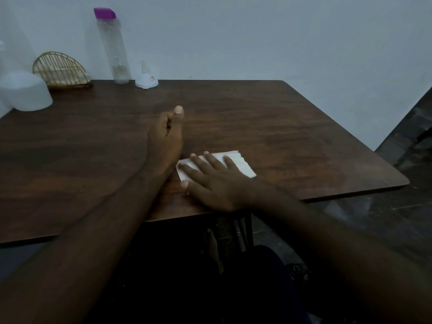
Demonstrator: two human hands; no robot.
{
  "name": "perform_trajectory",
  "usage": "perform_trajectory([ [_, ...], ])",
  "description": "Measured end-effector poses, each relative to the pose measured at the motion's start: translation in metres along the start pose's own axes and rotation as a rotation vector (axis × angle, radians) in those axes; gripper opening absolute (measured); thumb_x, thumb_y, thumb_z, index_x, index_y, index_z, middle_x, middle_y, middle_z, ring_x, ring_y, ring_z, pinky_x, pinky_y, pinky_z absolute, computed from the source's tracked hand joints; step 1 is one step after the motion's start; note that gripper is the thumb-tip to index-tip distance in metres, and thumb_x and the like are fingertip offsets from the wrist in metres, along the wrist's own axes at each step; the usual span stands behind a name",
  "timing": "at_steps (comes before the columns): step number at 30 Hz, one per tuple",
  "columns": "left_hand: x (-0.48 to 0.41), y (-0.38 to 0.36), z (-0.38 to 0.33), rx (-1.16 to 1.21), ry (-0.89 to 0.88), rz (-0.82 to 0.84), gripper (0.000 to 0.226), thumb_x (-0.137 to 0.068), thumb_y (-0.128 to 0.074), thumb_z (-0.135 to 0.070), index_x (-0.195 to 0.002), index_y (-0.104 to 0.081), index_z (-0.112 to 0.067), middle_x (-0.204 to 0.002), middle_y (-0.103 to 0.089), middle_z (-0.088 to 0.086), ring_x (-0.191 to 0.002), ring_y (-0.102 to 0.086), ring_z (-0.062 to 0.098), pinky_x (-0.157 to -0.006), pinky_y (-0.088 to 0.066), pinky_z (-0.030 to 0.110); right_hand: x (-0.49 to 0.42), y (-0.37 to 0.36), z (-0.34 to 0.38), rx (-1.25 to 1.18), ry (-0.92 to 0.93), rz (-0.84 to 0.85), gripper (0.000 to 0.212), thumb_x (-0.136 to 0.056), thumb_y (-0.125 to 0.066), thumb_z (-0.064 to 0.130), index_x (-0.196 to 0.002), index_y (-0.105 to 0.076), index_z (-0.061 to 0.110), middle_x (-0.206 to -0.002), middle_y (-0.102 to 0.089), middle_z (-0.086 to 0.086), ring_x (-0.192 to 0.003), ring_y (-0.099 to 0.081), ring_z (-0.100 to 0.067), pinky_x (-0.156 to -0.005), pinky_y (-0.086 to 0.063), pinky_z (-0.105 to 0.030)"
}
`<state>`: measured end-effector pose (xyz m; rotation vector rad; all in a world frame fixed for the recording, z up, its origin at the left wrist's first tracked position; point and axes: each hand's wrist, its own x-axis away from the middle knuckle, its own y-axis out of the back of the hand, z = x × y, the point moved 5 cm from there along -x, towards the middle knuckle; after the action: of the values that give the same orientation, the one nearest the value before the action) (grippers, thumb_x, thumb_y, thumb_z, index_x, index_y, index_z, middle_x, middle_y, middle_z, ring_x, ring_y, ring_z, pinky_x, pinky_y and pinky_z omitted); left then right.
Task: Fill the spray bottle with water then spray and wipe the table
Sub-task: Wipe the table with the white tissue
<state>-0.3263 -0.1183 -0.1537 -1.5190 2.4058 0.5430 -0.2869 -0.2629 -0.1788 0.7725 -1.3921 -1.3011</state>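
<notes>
- Right hand [217, 183]: fingers spread, pressed flat on a folded white cloth [236, 163] near the tabletop [304, 127] front edge; wiping appears under way.
- Left hand [167, 134]: loosely curled, empty.
- Clear bottle [113, 45], purple cap, and funnel [146, 78] stand at the rear; no sprayer clearly identifiable, so filling and spraying are presumably done.

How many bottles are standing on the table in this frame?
1 for certain: a tall clear bottle with a purple cap at the back left of the table, against the wall. The blurred white container at the left edge may be another; I cannot tell.
</notes>
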Motion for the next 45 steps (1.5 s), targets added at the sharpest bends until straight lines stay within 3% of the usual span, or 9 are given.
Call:
perform_trajectory([
  [7, 0.001, -0.002, 0.000, -0.010, -0.012, 0.044, 0.055, -0.095, -0.042, -0.058, -0.096, -0.062, -0.006, -0.095, -0.067, 0.016, -0.090, -0.063, 0.025, -0.082, -0.050, 0.037, 0.051, 0.000, -0.123, 0.027, -0.374, -0.003, 0.060, -0.101, -0.009, 0.058, -0.156, 0.009, 0.040, -0.166, 0.017, 0.000, -0.153, 0.015, -0.028, -0.121, 0.000, -0.057],
  [11, 0.001, -0.010, -0.002, -0.035, -0.016, 0.119, 0.060, -0.094, -0.040, -0.060, -0.097, -0.061, -0.003, -0.096, -0.066, 0.016, -0.091, -0.062, 0.025, -0.083, -0.049, 0.035, 0.111, -0.019, -0.102, -0.017, -0.333, -0.029, 0.072, -0.089, -0.003, 0.067, -0.155, 0.012, 0.042, -0.163, 0.020, 0.010, -0.151, 0.021, -0.019, -0.122, 0.006, -0.049],
  [19, 0.000, -0.008, 0.003, 0.000, 0.082, 0.109, 0.051, -0.090, -0.037, -0.067, -0.086, -0.058, -0.020, -0.098, -0.067, 0.012, -0.086, -0.061, 0.016, -0.083, -0.050, 0.039, 0.014, 0.017, -0.167, -0.007, -0.470, -0.021, 0.068, -0.098, -0.011, 0.066, -0.157, 0.006, 0.039, -0.167, 0.015, 0.000, -0.153, 0.013, -0.029, -0.120, 0.001, -0.059],
  [25, 0.001, 0.001, -0.001, -0.064, 0.008, 0.014, 0.046, -0.098, -0.041, -0.053, -0.094, -0.061, -0.013, -0.091, -0.066, 0.000, -0.081, -0.058, 0.004, -0.071, -0.043, 0.014, -0.055, 0.012, -0.026, 0.012, -0.067, -0.032, 0.063, -0.100, -0.009, 0.060, -0.158, -0.002, 0.036, -0.168, 0.007, -0.002, -0.153, 0.010, -0.030, -0.119, 0.002, -0.061],
  [29, -0.001, 0.005, 0.005, 0.038, 0.027, -0.046, 0.053, -0.093, -0.039, -0.062, -0.092, -0.061, -0.014, -0.086, -0.064, -0.003, -0.079, -0.059, 0.002, -0.075, -0.046, 0.019, -0.014, -0.003, -0.019, 0.007, 0.078, -0.029, 0.059, -0.103, -0.011, 0.056, -0.157, 0.003, 0.039, -0.167, 0.010, 0.004, -0.153, 0.014, -0.021, -0.121, 0.004, -0.054],
  [33, -0.007, -0.004, 0.011, 0.049, 0.138, -0.010, 0.046, -0.091, -0.037, -0.066, -0.085, -0.057, -0.025, -0.082, -0.061, -0.009, -0.080, -0.058, 0.006, -0.082, -0.049, 0.031, -0.009, 0.015, -0.142, 0.053, -0.249, -0.023, 0.070, -0.090, 0.010, 0.071, -0.155, 0.009, 0.043, -0.167, 0.011, 0.002, -0.153, 0.010, -0.028, -0.120, -0.004, -0.061],
  [37, -0.007, -0.006, 0.009, 0.049, 0.196, 0.002, 0.047, -0.088, -0.034, -0.071, -0.087, -0.055, -0.029, -0.088, -0.061, -0.009, -0.087, -0.058, 0.008, -0.090, -0.051, 0.044, -0.041, 0.039, -0.190, -0.043, -0.489, -0.052, 0.065, -0.098, -0.007, 0.066, -0.157, 0.004, 0.039, -0.167, 0.011, 0.000, -0.153, 0.010, -0.030, -0.120, 0.001, -0.060],
  [42, -0.007, 0.005, 0.007, 0.057, 0.205, -0.132, 0.051, -0.087, -0.030, -0.074, -0.090, -0.055, -0.030, -0.092, -0.061, -0.011, -0.092, -0.059, 0.009, -0.092, -0.050, 0.043, -0.116, 0.043, -0.076, -0.011, -0.211, -0.018, 0.064, -0.100, -0.008, 0.062, -0.158, 0.003, 0.037, -0.167, 0.012, -0.003, -0.152, 0.013, -0.033, -0.118, 0.004, -0.063],
  [45, -0.003, 0.015, 0.004, 0.038, 0.144, -0.204, 0.040, -0.099, -0.031, -0.057, -0.100, -0.054, -0.024, -0.087, -0.058, -0.014, -0.081, -0.055, -0.008, -0.081, -0.046, 0.026, -0.117, 0.033, -0.006, 0.036, 0.040, 0.013, 0.059, -0.103, -0.014, 0.051, -0.158, 0.002, 0.035, -0.167, 0.012, -0.004, -0.153, 0.013, -0.033, -0.119, 0.005, -0.062],
])
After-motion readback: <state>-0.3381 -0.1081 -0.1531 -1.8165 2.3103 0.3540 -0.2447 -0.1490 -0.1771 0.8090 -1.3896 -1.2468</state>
